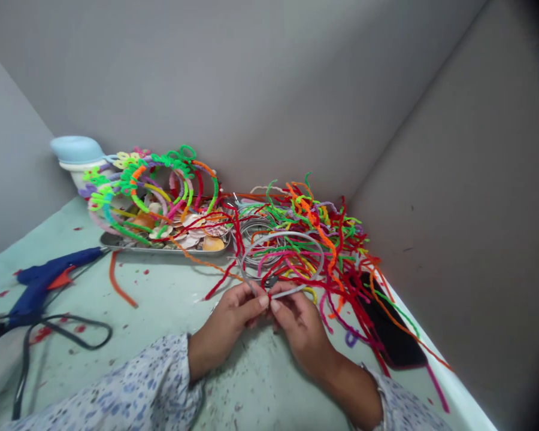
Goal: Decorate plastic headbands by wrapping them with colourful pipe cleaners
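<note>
Between my two hands is a thin grey metal hoop point(317, 239), standing up from the fingers. My left hand point(233, 317) pinches its left end between thumb and fingers. My right hand point(303, 326) grips the right end, thumb close to the left thumb. A bit of red shows at the fingertips where the ends meet; the fingers hide most of it. Just behind the hands lies a tangled heap of coloured pipe cleaners point(314, 221), partly over a coil of grey wire hoops point(251, 224).
On the left lies a blue glue gun point(40, 281) with a dark cable point(76, 344). A metal tray point(193, 252) holds shells, with pipe-cleaner-wrapped hoops point(161, 173) above it. Behind stands a white bottle with a blue lid point(76, 149). A black phone-like slab point(395, 335) lies right. Grey walls enclose the table.
</note>
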Demonstrator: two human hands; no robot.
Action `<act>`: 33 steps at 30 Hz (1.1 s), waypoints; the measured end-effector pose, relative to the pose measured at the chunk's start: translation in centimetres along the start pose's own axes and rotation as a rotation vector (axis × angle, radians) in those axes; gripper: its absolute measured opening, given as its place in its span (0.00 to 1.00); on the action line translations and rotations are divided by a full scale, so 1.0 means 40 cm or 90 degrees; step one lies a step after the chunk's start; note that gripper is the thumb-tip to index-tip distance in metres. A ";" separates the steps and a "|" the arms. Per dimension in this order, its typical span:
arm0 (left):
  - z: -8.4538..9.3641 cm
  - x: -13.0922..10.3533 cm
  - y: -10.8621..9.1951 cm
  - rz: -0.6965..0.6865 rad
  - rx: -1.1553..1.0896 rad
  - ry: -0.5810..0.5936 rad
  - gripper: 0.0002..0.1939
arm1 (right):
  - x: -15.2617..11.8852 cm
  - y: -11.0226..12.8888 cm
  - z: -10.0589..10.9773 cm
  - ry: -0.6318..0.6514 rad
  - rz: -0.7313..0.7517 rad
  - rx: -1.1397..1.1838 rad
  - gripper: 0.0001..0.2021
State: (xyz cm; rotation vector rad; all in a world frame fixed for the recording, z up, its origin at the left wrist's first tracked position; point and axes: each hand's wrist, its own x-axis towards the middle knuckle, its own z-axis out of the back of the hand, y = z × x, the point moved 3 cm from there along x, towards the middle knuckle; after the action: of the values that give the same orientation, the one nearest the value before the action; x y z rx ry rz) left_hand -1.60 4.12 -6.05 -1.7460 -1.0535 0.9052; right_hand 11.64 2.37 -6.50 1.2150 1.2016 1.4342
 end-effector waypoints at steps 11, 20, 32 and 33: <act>-0.003 -0.002 -0.010 -0.031 0.015 -0.015 0.06 | 0.001 -0.008 0.000 -0.027 -0.009 -0.044 0.06; -0.011 -0.006 -0.009 -0.034 0.010 -0.027 0.06 | -0.001 -0.013 0.001 -0.027 -0.031 -0.055 0.08; -0.025 -0.015 -0.008 -0.067 0.004 0.033 0.08 | -0.001 -0.006 -0.002 -0.031 -0.053 -0.077 0.10; -0.026 -0.015 -0.008 -0.073 0.003 0.039 0.08 | -0.001 -0.006 -0.002 -0.035 -0.060 -0.078 0.10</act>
State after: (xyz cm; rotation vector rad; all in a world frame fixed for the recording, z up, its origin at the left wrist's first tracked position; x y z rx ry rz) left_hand -0.99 3.32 -5.28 -1.6810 -1.0985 0.7787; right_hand 11.56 2.35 -6.74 1.0918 1.1026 1.3754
